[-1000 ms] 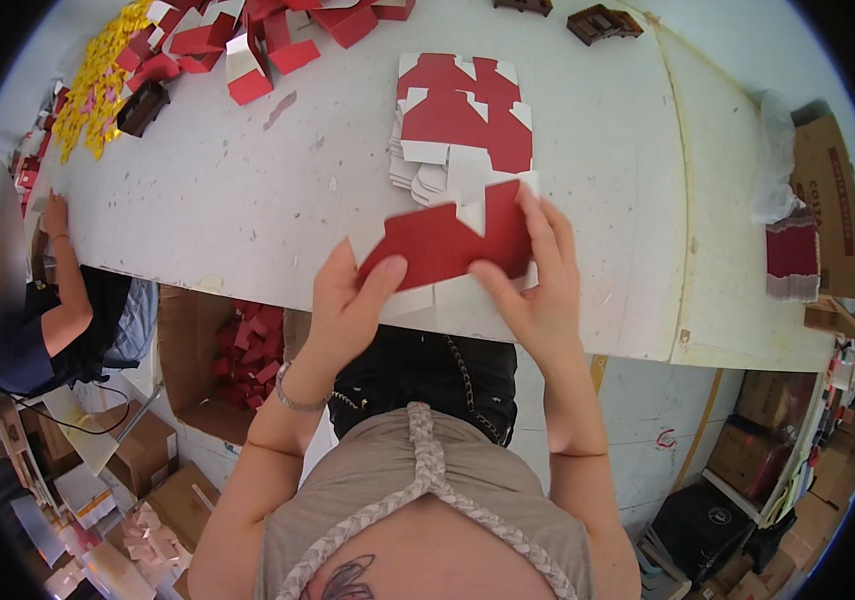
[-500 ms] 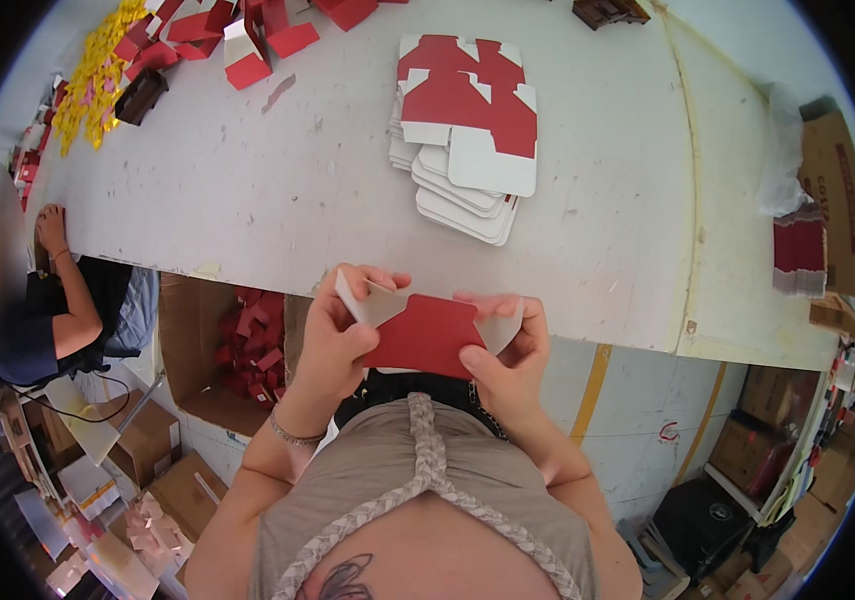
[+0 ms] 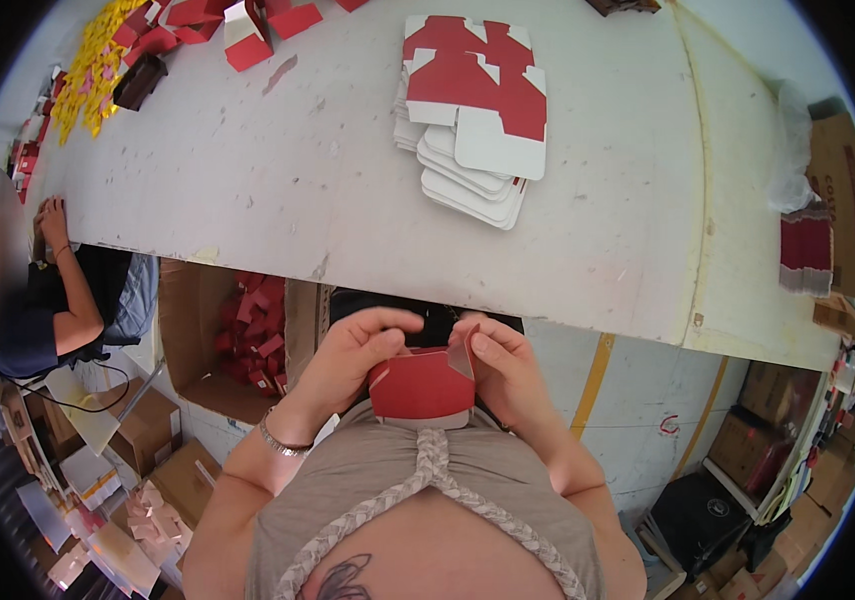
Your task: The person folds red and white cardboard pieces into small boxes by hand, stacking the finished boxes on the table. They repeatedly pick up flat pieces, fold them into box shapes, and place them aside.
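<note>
A small red folding carton [image 3: 423, 385] with a pale lower edge is held in front of my body, partly folded up. My right hand [image 3: 506, 358] pinches its raised right side flap between thumb and fingers. At the left, my left hand [image 3: 363, 350] is curled against the carton's upper left corner, thumb and fingers closed; the exact contact of the fingertips is partly hidden. On the table beyond, a stack of flat red and white carton blanks [image 3: 478, 95] lies in staggered layers.
An open cardboard box [image 3: 193, 340] with folded red cartons stands below the table edge at left. Red cartons [image 3: 248, 40], yellow packets [image 3: 93, 75] and a dark brown object [image 3: 141, 82] lie far left on the table [image 3: 288, 180]. Another person's arm [image 3: 76, 290] rests at the left edge.
The carton has come down closer to my body and is more folded, its side flaps turned up. Both hands moved down with it, and the view shifted slightly.
</note>
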The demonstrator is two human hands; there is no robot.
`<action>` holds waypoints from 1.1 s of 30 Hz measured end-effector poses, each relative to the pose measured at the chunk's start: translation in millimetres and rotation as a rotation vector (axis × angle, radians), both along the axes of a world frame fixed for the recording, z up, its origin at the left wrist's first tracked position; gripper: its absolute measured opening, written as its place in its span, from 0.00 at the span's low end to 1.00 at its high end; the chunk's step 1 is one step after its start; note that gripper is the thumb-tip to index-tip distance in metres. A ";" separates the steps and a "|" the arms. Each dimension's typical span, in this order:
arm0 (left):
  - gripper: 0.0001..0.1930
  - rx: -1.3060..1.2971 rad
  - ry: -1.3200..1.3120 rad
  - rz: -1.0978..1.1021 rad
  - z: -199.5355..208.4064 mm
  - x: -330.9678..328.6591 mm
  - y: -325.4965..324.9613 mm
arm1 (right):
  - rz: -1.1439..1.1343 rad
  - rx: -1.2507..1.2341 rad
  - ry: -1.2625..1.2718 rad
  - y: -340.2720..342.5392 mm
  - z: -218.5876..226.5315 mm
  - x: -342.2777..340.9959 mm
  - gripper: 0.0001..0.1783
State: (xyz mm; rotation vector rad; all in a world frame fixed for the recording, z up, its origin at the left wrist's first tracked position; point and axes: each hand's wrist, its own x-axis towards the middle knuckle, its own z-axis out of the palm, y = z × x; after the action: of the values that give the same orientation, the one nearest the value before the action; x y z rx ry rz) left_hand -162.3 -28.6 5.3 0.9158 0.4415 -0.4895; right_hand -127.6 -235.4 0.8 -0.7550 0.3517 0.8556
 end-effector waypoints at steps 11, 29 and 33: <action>0.31 0.234 -0.163 -0.207 -4.3 13.5 -19.4 | 0.261 -0.093 -0.084 1.6 -15.6 2.7 0.29; 0.03 0.961 -0.821 -0.109 -0.2 -4.0 -9.8 | 0.304 -0.584 -0.900 21.5 -20.6 6.3 0.16; 0.06 1.013 -0.902 0.275 18.7 33.1 -28.2 | 0.064 -0.528 -0.959 37.0 1.0 36.9 0.14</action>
State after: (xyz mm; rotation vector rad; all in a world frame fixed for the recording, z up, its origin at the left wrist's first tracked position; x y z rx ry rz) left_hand -129.2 -56.8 24.0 1.8787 -0.0635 0.4867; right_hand -90.7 -198.5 1.8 -1.5712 -0.3266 0.3711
